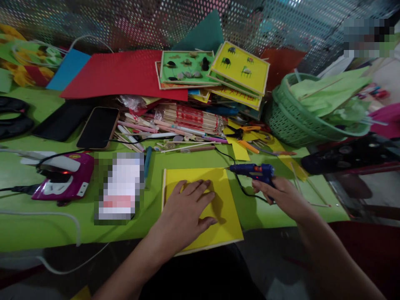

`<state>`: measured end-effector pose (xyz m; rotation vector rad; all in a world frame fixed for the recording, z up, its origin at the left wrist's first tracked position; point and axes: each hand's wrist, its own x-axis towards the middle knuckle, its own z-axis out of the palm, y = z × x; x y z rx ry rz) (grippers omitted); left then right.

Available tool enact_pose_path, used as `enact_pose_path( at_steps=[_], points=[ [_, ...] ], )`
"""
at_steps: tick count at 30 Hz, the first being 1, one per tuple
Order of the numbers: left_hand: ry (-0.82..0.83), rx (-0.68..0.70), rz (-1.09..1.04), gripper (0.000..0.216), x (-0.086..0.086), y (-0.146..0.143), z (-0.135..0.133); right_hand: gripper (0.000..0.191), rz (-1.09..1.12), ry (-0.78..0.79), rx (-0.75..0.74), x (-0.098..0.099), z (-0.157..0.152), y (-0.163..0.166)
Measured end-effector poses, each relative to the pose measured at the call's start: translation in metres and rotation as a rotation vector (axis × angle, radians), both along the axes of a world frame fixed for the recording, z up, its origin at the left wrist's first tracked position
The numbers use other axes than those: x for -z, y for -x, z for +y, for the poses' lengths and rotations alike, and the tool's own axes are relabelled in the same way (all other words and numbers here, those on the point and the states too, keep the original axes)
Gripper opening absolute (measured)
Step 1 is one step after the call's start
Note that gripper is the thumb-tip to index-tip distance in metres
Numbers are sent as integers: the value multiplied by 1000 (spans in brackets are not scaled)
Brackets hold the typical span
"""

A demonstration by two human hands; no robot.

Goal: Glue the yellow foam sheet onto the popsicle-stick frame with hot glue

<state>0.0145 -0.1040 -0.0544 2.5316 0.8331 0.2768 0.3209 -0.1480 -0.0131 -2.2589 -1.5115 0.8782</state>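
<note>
A yellow card [225, 221] lies at the table's front edge, with thin wooden sticks along its left and near edges. My left hand [190, 212] rests flat on it, fingers spread. In my right hand [278, 191] is a blue hot glue gun [261, 171], gripped by its handle. The gun's nozzle points left, at the card's far right corner; whether it touches the card cannot be told. A black cord trails from the gun behind the card.
Behind the card lie pencils, scissors [242, 132] and bundled wooden sticks [187, 116]. Framed craft pictures [240, 68] and red sheets [115, 73] are stacked farther back. A green basket [293, 112] stands right; a purple power strip [67, 181] and phones [98, 127] lie left.
</note>
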Motion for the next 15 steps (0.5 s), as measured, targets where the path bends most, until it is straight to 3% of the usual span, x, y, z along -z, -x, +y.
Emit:
enact_pose_path(
  at_steps=[15],
  points=[
    [10,0,-5,53,-1,0,0,60,-4,-1,-17,1,4,8]
  ],
)
